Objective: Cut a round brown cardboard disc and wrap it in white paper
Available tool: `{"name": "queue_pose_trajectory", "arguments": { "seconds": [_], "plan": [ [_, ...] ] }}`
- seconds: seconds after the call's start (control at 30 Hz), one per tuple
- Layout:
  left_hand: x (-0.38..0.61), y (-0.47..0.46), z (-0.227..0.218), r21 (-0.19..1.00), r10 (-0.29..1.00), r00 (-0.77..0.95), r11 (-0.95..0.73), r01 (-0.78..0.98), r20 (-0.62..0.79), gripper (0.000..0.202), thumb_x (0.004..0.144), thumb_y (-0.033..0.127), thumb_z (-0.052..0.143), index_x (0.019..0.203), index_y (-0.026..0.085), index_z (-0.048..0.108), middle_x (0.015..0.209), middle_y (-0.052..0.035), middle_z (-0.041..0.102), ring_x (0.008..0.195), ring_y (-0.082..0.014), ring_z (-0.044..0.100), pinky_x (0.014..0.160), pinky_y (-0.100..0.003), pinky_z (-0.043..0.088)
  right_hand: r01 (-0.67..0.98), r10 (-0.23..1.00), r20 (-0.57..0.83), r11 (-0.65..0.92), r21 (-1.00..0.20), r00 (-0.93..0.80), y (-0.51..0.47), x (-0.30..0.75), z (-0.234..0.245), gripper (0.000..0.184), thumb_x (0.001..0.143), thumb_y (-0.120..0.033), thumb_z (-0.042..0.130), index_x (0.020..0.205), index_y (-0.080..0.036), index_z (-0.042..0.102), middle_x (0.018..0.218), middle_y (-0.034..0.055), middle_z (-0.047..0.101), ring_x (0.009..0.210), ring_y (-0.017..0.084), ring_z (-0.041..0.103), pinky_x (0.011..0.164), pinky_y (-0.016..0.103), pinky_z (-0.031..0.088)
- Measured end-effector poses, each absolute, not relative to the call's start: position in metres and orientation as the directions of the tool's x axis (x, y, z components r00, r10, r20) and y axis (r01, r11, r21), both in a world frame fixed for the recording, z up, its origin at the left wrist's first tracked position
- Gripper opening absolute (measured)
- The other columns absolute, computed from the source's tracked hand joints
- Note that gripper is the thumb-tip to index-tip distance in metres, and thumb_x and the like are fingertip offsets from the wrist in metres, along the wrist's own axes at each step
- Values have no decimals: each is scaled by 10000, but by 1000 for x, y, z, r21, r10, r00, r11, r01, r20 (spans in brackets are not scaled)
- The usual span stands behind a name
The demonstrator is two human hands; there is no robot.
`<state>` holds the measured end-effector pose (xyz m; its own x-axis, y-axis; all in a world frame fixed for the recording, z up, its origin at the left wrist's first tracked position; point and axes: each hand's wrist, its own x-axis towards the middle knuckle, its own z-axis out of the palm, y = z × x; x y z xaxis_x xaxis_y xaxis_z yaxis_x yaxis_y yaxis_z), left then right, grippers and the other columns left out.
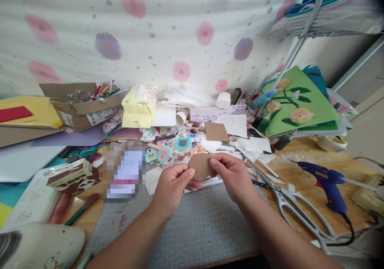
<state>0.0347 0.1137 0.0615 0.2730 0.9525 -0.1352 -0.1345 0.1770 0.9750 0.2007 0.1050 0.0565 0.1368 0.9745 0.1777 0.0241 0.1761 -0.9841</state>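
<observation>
A round brown cardboard disc (200, 166) is held up between both hands, above the far part of a grey cutting mat (207, 225). My left hand (175, 181) pinches its left edge between thumb and fingers. On the opposite edge, my right hand (232, 175) grips it the same way. Just beyond the hands lie a square brown cardboard piece (216, 132), white paper scraps and several small decorated round pieces, one with a blue beaded rim (182, 143). Part of a white pen (207, 182) shows beneath the disc.
Large silver scissors (280, 199) lie right of the mat, with a blue glue gun (325, 179) beyond them. A blurred-out phone-like object (126, 173) rests at left, near a panda-printed box (73, 177). An open cardboard box (87, 101) and green floral card (300, 105) stand behind.
</observation>
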Motion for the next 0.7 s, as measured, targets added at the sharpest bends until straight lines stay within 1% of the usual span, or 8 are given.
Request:
{"name": "queue_pose_trajectory", "arguments": {
  "seconds": [0.2,0.27,0.37,0.43,0.47,0.53,0.6,0.7],
  "plan": [
    [43,103,59,961,918,377,205,-183,-124,173,720,331,710,761,167,677,692,-9,654,621,-150,607,543,-257,511,167,972,211,192,-967,100,83,199,65,184,789,-328,616,703,-172,666,605,3,599,563,134,511,512,243,430],
    [47,99,57,967,910,398,195,-162,-117,198,713,339,721,690,154,655,633,-2,618,583,-135,574,518,-248,502,255,974,219,199,-946,53,70,210,65,180,823,-326,585,797,-177,683,693,25,644,616,149,551,541,251,453],
    [50,95,59,965,910,397,200,-168,-120,215,708,341,728,672,146,647,646,-12,621,591,-132,567,513,-242,500,456,971,234,189,-870,43,41,253,56,307,867,-366,534,1099,-190,633,844,55,675,728,190,613,656,308,506],
    [49,93,63,952,919,367,227,-204,-141,209,707,340,732,691,148,652,677,-19,633,609,-130,572,522,-238,501,703,956,258,89,-706,137,18,295,41,354,876,-380,504,1145,-176,611,826,72,661,750,225,628,713,366,514],
    [49,92,65,943,923,354,243,-227,-152,207,706,341,735,699,150,655,688,-19,634,613,-129,573,526,-238,502,818,947,258,-8,-575,191,7,316,32,355,868,-381,504,1132,-172,618,858,94,666,774,252,633,725,398,512],
    [49,89,70,923,927,334,268,-277,-169,202,700,339,743,715,154,663,699,-15,629,611,-126,570,528,-242,504,931,916,300,-162,-328,265,-11,352,13,377,852,-397,489,1121,-175,635,962,142,676,888,323,634,779,470,500],
    [50,84,73,902,931,319,284,-325,-179,199,694,335,750,744,158,674,714,-15,634,606,-122,569,524,-239,501,952,925,270,-209,-224,267,-20,373,-1,445,834,-448,505,1177,-190,621,1008,148,688,903,339,649,792,484,507],
    [54,74,75,871,930,304,315,-378,-204,200,697,328,751,773,161,671,715,-18,659,579,-115,586,531,-234,495,957,944,215,-206,-205,249,-22,381,-8,481,818,-460,519,1226,-222,609,1004,128,711,899,331,667,801,467,518]
  ]
}}
